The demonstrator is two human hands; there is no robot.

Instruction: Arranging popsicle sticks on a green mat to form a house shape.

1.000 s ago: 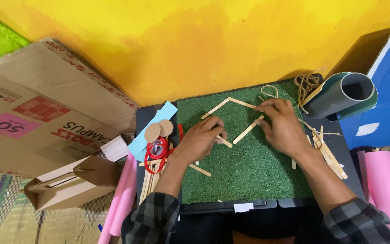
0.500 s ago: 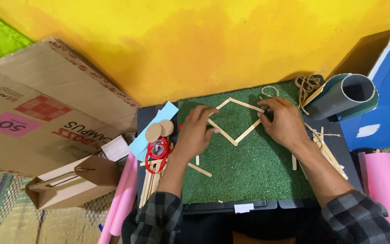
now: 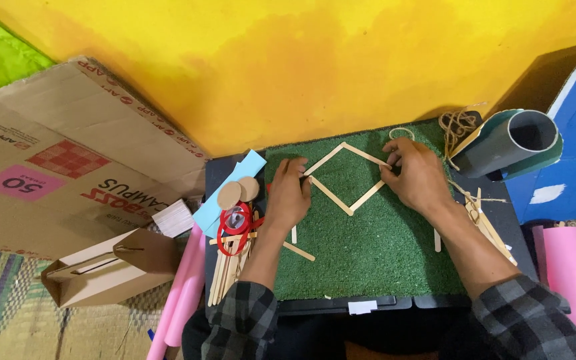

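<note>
The left hand (image 3: 288,197) lies flat with fingertips pressed on the left corner of a diamond of wooden sticks (image 3: 348,179); the right hand (image 3: 418,175) pinches its right corner. The diamond lies between both hands on the green turf surface (image 3: 368,260). Left of the left hand sit cardboard discs (image 3: 238,192) and red ribbon (image 3: 233,227).

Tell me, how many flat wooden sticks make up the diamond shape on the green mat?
4: upper-left stick by the left hand, upper-right stick toward the right hand, lower-left stick, lower-right stick. The hands hide some ends.
</note>
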